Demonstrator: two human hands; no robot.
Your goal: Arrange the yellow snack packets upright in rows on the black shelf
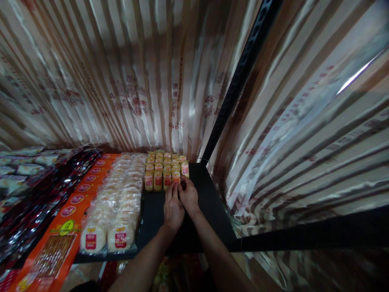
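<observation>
Small yellow-and-red snack packets [164,166] stand in rows at the back of a black shelf [209,202]. My left hand [172,209] lies flat on the shelf, fingers together, tips touching the front row. My right hand [188,194] is beside it, its fingers curled against the rightmost front packet [176,177]; whether it grips the packet is unclear.
Round white wrapped cakes [118,202] fill rows left of the packets. Orange sausage packs [65,227] and dark red packs [33,194] lie further left. Shiny striped foil sheeting [136,73] forms the back and right walls. A black upright post [240,77] rises at the corner.
</observation>
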